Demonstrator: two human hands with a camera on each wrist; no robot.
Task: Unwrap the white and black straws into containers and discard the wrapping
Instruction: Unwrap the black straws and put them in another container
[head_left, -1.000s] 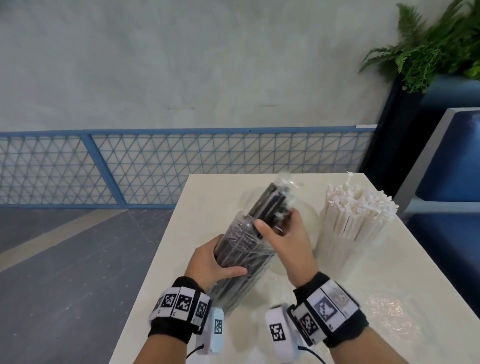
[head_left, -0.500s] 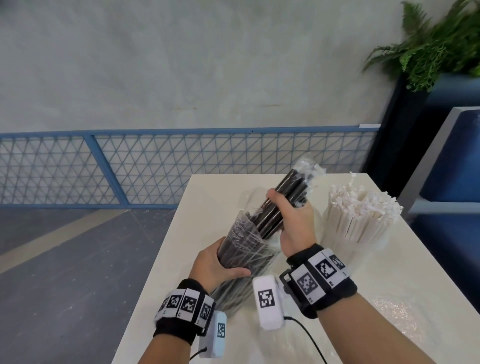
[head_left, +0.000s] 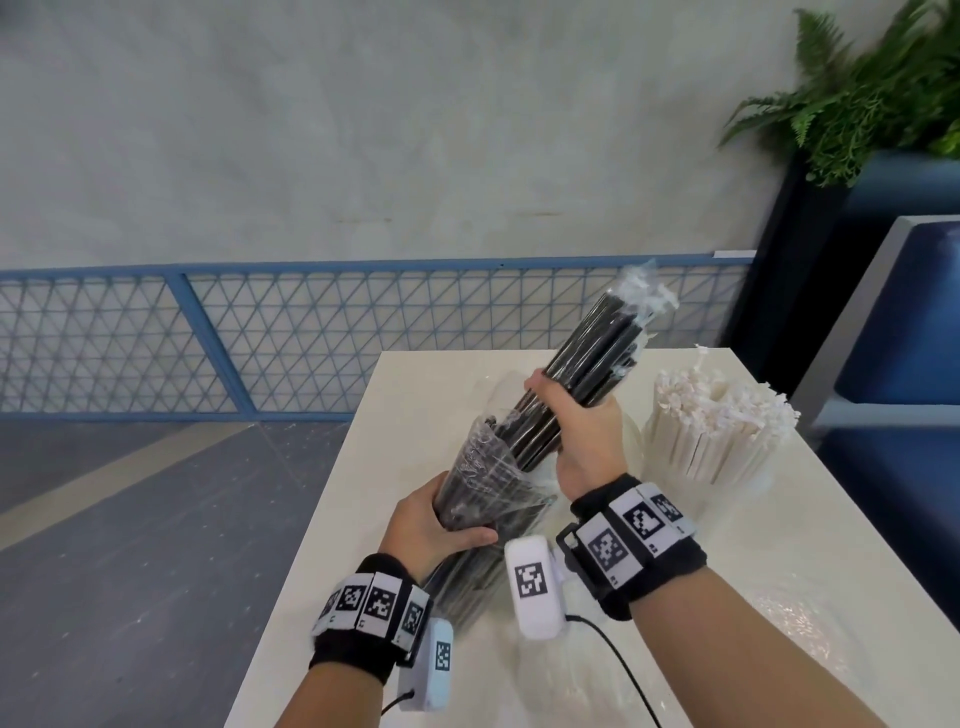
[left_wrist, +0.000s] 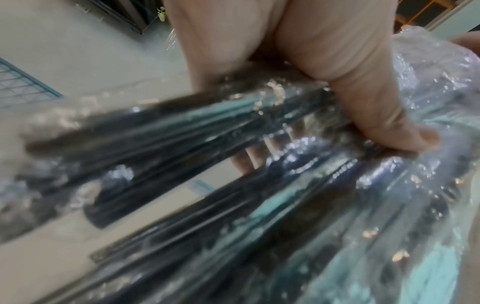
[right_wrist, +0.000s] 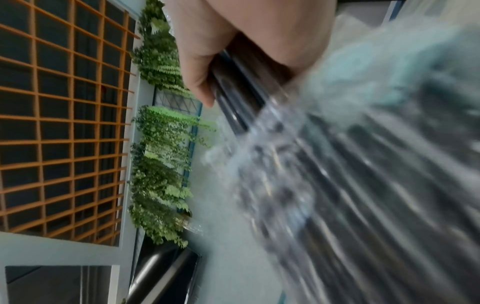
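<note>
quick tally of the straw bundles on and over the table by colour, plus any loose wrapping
black straw bundle: 1, part pulled out of its clear wrapper, right hand gripping the straws, left hand gripping the wrapper
white straw bundle: 1, standing upright
loose clear wrapping on the table: 1
total: 3

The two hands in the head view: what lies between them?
Black straws span from the left hand to the right hand, emerging from the clear wrapping.
</note>
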